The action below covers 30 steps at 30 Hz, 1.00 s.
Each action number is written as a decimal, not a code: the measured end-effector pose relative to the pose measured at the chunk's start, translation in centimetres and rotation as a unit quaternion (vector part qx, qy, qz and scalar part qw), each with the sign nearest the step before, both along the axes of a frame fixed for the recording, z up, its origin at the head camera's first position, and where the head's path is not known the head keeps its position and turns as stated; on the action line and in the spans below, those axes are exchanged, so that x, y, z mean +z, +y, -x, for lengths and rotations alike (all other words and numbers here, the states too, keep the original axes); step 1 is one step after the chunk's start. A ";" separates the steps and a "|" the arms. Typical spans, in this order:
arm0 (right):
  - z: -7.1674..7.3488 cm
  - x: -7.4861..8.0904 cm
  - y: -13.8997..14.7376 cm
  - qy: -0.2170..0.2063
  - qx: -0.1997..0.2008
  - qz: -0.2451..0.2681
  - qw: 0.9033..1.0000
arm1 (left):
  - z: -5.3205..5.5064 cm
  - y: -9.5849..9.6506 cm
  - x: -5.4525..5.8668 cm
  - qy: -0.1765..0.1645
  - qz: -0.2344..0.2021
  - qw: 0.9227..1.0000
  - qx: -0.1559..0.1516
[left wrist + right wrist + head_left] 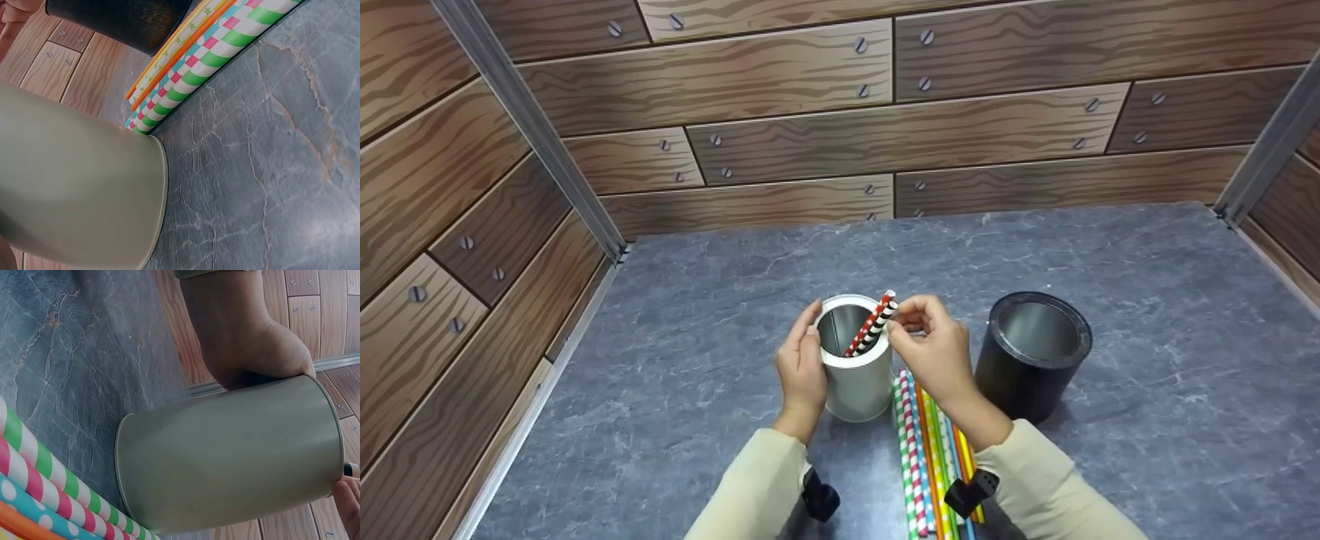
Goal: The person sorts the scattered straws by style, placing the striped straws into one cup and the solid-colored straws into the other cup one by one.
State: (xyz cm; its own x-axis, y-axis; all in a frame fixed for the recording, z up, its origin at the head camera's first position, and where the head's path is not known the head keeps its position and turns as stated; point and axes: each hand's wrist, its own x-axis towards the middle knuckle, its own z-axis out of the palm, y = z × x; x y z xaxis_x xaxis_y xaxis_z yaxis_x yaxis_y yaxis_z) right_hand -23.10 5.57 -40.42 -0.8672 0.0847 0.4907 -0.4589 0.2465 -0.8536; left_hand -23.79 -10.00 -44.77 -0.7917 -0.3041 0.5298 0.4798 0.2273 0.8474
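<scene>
A light grey can (859, 390) stands upright on the table, and my left hand (801, 367) holds it by its left side near the rim. Two paper straws lean inside it: a red one with white dots (867, 327) and a black-and-white striped one (877, 327). At the can's right rim, my right hand (934, 345) pinches the striped straw near its top end; the fingertips partly cover the contact. The right wrist view shows the can's wall (230, 455) with the left hand (259, 349) against it.
Several colourful paper straws (919, 465) lie in a row just right of the grey can, partly under my right forearm. An open black can (1020, 382) stands farther right. Wood-patterned walls (780, 82) border the grey marbled table (660, 390).
</scene>
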 end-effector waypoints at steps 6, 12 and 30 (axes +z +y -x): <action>0.0 0.1 0.0 -0.006 0.001 0.006 1.000 | 0.0 -0.1 0.1 0.008 0.005 1.000 0.001; -0.3 -0.1 0.3 -0.009 0.022 0.035 0.999 | 0.1 0.0 0.1 0.007 0.000 1.000 -0.003; -3.0 -1.0 3.0 -0.108 0.040 0.107 0.988 | 0.0 0.1 0.0 0.000 -0.016 1.000 -0.003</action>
